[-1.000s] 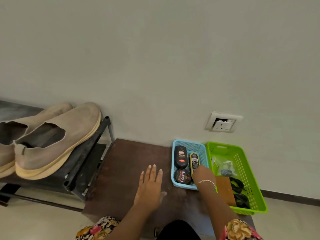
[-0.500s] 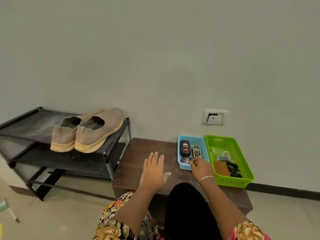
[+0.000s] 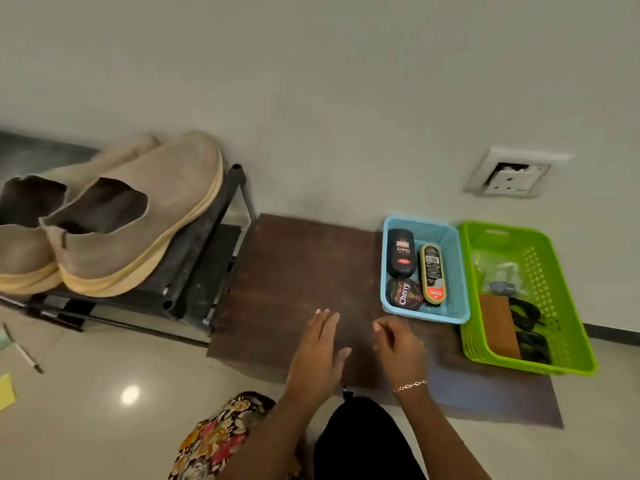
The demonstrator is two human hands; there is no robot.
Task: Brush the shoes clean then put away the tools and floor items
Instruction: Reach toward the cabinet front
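**Tabletop scene: both hands empty, floor items outstanding**

Dark wooden tabletop [image 3: 298, 271] against a plain wall [image 3: 311, 81]. Your left hand [image 3: 320, 355] hovers flat, fingers straight. Your right hand [image 3: 398, 348] hangs just short of the blue basket [image 3: 424, 316], its fingers loosely curled round nothing. The brush [image 3: 432, 275] lies inside that basket beside a polish bottle [image 3: 401, 252] and a tin [image 3: 404, 294]. The shoes [image 3: 131, 216] sit paired on the rack [image 3: 194, 251] to your left.

Whether the shoes are brushed cannot be told, but the tools look stowed, so the floor [image 3: 104, 410] probably comes next. A pen [image 3: 26, 356] and a yellow note [image 3: 5, 391] lie there, well apart from you. Pinch the pen at mid-barrel. The tile looks glossy, so lift the note by one edge rather than pressing down on it.
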